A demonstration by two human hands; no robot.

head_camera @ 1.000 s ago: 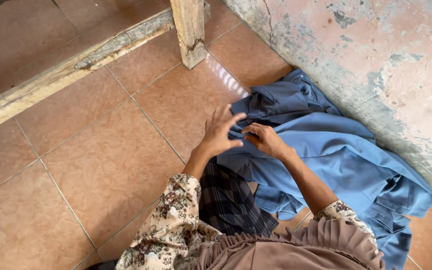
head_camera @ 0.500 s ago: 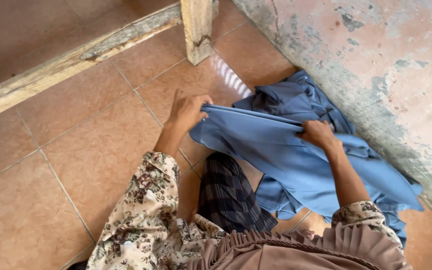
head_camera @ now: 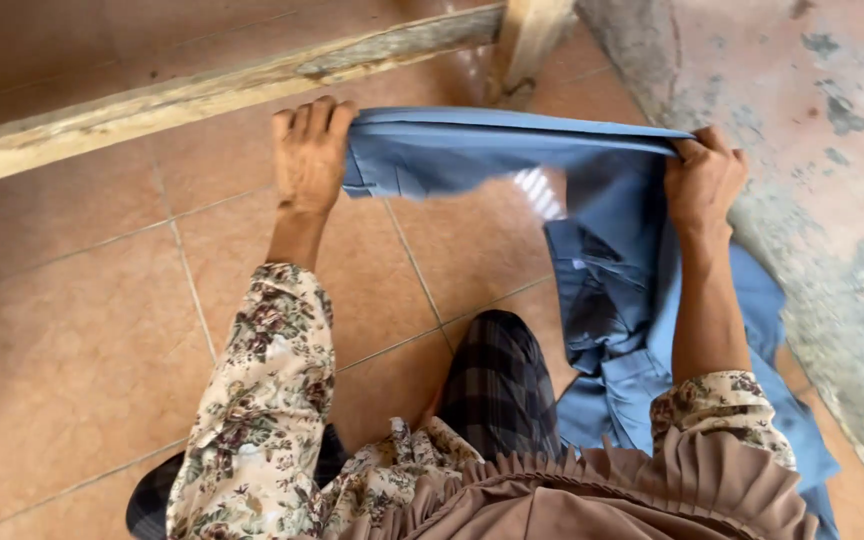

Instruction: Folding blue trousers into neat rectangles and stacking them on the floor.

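Both hands were up off the floor here, and the blue cotton garment (head_camera: 512, 150) was stretched taut between them, a folded edge pulled into a straight line above the reddish-brown ceramic floor tiles (head_camera: 82, 330). The left hand (head_camera: 309, 152) had its grip closed over one end of that edge, fingers curled down over the cloth; the right hand (head_camera: 704, 180) pinched the other end tight, thumb on top. The rest of the garment hung down from the right side and pooled in a heap on the tiles beside the rough, weathered plaster wall (head_camera: 832, 150), close by the person's knee in dark checked fabric (head_camera: 497, 385). A pale wooden beam (head_camera: 202, 95) ran along the floor just beyond the hands, with a wooden post (head_camera: 532, 40) rising at its end. This read as the shake-out or straightening step, the cloth held up and squared. The next move seemed to call for keeping the tension even and both ends level, then lowering it flat on open tile without the hanging part bunching underneath.
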